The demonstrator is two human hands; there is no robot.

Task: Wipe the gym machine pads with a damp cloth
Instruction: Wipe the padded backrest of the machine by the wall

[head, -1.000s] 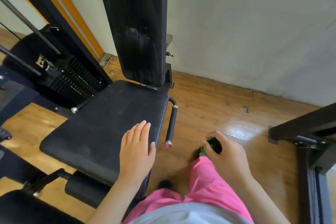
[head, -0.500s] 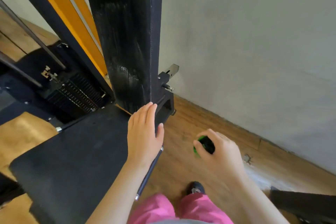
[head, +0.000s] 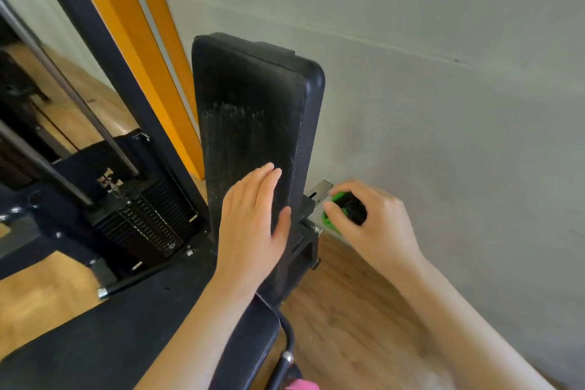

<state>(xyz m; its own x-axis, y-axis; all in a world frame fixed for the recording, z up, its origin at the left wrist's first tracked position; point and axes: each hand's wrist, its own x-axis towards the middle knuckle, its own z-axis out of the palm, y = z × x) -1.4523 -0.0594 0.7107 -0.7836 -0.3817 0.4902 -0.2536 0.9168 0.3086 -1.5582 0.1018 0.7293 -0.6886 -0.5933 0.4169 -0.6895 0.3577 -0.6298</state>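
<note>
there, your left hand (head: 253, 225) lay flat, fingers straight and together, against the lower front of the back pad (head: 253, 123), a long, narrow, round-cornered slab of black stitched vinyl that stood nearly upright, its long axis running up beside the grey wall (head: 443, 73), with pale streaks across its middle. your right hand (head: 376, 228), just beside the pad's right edge, curled round a small green-and-black object (head: 346, 209) too blurred to name. below, the flat matte seat pad (head: 110, 351) stretched toward you above the wooden floor (head: 348, 310).
</note>
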